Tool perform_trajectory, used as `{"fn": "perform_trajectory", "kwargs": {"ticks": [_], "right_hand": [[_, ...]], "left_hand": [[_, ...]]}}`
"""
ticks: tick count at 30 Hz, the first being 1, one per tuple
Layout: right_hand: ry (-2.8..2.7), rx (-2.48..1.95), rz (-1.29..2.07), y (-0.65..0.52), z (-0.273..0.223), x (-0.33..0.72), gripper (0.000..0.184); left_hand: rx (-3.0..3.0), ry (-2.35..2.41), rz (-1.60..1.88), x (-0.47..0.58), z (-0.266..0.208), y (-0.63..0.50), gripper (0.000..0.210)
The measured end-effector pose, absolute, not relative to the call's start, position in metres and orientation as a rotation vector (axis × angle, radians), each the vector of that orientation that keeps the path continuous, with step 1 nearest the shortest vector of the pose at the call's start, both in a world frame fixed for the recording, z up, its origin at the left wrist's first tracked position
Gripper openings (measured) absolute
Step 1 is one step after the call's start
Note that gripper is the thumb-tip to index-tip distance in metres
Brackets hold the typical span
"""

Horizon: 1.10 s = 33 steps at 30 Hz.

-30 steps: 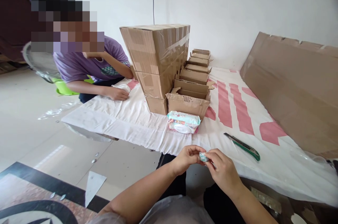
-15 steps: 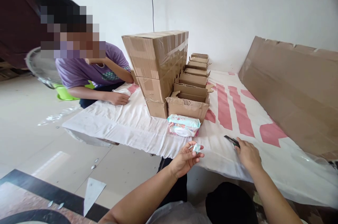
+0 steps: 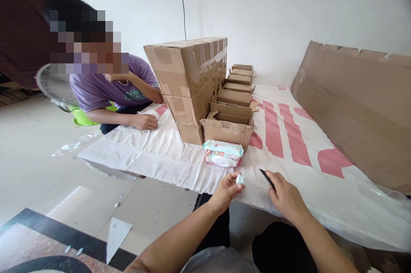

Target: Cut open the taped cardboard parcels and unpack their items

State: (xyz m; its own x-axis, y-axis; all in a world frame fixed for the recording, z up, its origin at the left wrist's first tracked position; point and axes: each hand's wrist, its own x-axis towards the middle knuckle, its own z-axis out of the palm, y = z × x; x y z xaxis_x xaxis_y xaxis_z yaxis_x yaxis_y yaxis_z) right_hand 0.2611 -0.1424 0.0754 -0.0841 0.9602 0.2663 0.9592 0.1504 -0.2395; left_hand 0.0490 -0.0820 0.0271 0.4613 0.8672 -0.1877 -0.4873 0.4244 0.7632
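Note:
Between the thumb and fingers of my left hand [image 3: 226, 193] is a small white-and-green wrapped piece [image 3: 239, 179]; its exact kind I cannot make out. My right hand [image 3: 285, 198] grips a dark utility knife [image 3: 267, 178], its tip pointing up and to the left, toward my left hand. The knife and the small piece are apart. Just beyond my left hand, a pack of wet wipes [image 3: 223, 153] lies on the cloth-covered table [image 3: 180, 172], in front of the nearest open cardboard box [image 3: 227, 131].
Stacked taped cartons [image 3: 183, 76] stand left of a row of open boxes. A large cardboard sheet [image 3: 353, 106] leans at the right. Across the table's left end sits a person in a purple shirt [image 3: 96, 93], one hand [image 3: 146, 121] on the cloth.
My right hand has lifted the utility knife from near the tabletop and moved it left, closer to my left hand. My left hand still holds the small piece, now turned slightly.

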Motion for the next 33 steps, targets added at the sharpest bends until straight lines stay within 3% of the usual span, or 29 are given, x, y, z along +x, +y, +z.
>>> {"fn": "perform_trajectory", "kwargs": {"ticks": [6, 18, 33], "right_hand": [[-2.237, -1.766, 0.021, -0.14, 0.09, 0.224, 0.019], [-2.298, -1.696, -0.119, -0.135, 0.074, 0.218, 0.027], [-2.349, -1.711, -0.126, -0.139, 0.068, 0.212, 0.019]], "left_hand": [[0.821, 0.696, 0.943, 0.054, 0.021, -0.081, 0.052], [0.826, 0.74, 0.913, 0.053, 0.021, -0.08, 0.048], [0.807, 0.735, 0.9, 0.055, 0.022, -0.078, 0.047]]}}
